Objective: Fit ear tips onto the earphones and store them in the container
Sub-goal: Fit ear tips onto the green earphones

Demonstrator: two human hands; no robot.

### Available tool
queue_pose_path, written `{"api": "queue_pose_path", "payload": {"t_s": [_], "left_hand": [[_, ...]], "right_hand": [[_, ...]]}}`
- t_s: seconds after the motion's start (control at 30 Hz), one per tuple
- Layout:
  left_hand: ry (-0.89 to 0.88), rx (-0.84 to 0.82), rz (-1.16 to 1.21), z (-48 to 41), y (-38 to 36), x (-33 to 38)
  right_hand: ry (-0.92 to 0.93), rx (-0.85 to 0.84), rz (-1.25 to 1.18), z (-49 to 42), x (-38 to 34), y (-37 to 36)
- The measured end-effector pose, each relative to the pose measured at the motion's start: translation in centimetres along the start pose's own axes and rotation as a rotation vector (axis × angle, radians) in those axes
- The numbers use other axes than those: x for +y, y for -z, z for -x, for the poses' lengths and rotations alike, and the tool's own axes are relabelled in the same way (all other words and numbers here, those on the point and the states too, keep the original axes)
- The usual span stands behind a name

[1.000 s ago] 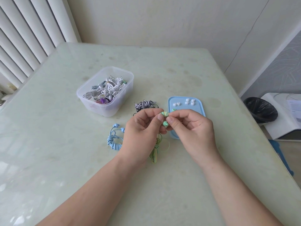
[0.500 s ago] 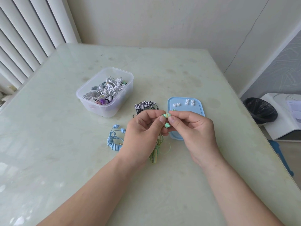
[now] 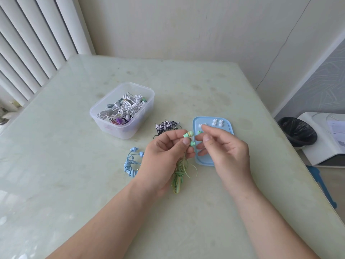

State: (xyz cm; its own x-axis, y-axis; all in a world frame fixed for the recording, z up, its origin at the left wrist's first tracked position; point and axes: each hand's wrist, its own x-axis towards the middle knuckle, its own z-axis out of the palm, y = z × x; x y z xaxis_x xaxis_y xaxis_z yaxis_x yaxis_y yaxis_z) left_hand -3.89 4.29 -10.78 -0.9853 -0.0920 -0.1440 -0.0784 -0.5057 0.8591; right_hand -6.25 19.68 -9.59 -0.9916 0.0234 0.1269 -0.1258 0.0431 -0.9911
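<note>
A person works at a pale green, glossy counter. The landmark is a shallow, pale blue plastic tray with rounded corners, near the middle of the counter.

Just left of the tray, the left hand pinches a pair of mint-green wired earphones between thumb and forefinger. The two buds stick up side by side, pointing toward the tray. Their coiled green cable hangs below the hand, down to the counter. The right hand hovers over the tray's left half, fingers loosely curved and apart, holding nothing that can be seen. Its forefinger tip is just beside a small green silicone ear tip lying on the tray.

The step in hand appears to be fitting tips to the green earphones. The next move likely calls for a fine pinch on the loose green tip. It would then be pushed onto a bud's nozzle while the left hand holds the bud steady. Whether either bud already wears a tip is too small to tell.

At its far end the tray also holds a handful of small white ear tips. Well left of the tray and farther back stands a clear rectangular plastic tub. It holds a tangle of mostly white earphones, with a bit of purple. Two coiled pairs lie on the counter, not yet stored. A black-and-white striped pair lies just left of the tray's far end. A light blue pair lies left of the tray, beyond the left hand.
</note>
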Motion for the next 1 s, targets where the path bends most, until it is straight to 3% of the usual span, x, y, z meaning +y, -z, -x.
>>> {"api": "queue_pose_path", "payload": {"t_s": [0.1, 0.23, 0.4, 0.5, 0.63, 0.7, 0.83, 1.0], "left_hand": [[0.020, 0.008, 0.044, -0.2, 0.1, 0.2], [0.034, 0.007, 0.069, -0.1, 0.2, 0.2], [0.060, -0.002, 0.106, -0.1, 0.3, 0.7], [0.072, 0.003, 0.116, -0.1, 0.4, 0.9], [0.045, 0.004, 0.109, -0.2, 0.5, 1.0], [0.027, 0.015, 0.096, -0.2, 0.4, 1.0], [-0.010, 0.008, 0.046, 0.0, 0.4, 0.7], [-0.040, -0.003, 0.005, 0.0, 0.2, 0.6]], "right_hand": [[0.047, 0.116, 0.369, -2.5, -0.1, 0.5], [0.067, -0.043, 0.759, -5.8, 0.6, 0.5], [0.129, -0.116, 0.899, -7.0, 1.6, 0.3], [0.113, -0.052, 0.734, -6.1, 0.9, 0.4], [-0.140, -0.084, 0.091, -3.3, -0.6, 0.6], [-0.203, -0.109, -0.111, -2.1, -0.8, 0.6], [-0.266, -0.172, -0.314, -1.0, -1.0, 0.5], [-0.299, -0.206, -0.402, -0.9, -0.8, 0.5]]}}
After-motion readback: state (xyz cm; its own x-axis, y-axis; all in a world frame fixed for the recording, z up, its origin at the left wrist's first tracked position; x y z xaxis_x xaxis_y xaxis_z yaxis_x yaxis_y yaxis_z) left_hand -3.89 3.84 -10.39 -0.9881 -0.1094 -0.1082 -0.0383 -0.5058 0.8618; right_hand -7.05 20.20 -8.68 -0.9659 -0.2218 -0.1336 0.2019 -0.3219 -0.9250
